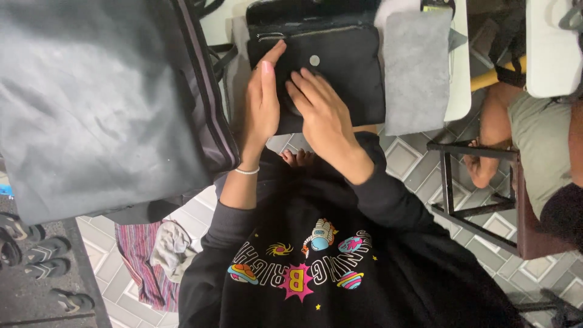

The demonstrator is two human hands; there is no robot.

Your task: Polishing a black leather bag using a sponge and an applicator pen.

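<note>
A black fabric bag panel [340,73], with a zipper along its upper edge and a small silver snap button [314,60] near its middle, lies flat on the edge of a white table [456,73], straight ahead of the person. Both hands rest on it. The left hand [262,100] lies along the panel's left edge, fingers straight and together, thumb up beside the zipper end; it presses flat and grips nothing. The right hand [323,115] lies palm down on the lower middle of the panel, its fingers spread and slightly bent, fingertips just below the snap button; it too is laid open on the fabric rather than closed around it. A thin white bracelet [247,171] circles the left wrist.

Just to the right of the panel, touching it, lies a grey rectangular piece of fabric [416,70] that overhangs the table edge. To the left, a large grey bag [103,103] with dark piping fills the upper left of the view. Below, the person's black printed sweatshirt [316,267] shows. A dark stool [480,206] stands to the right on the patterned tile floor [407,161], beside another person's arm [495,130]. Sandals [42,255] and a striped cloth [143,261] lie lower left.
</note>
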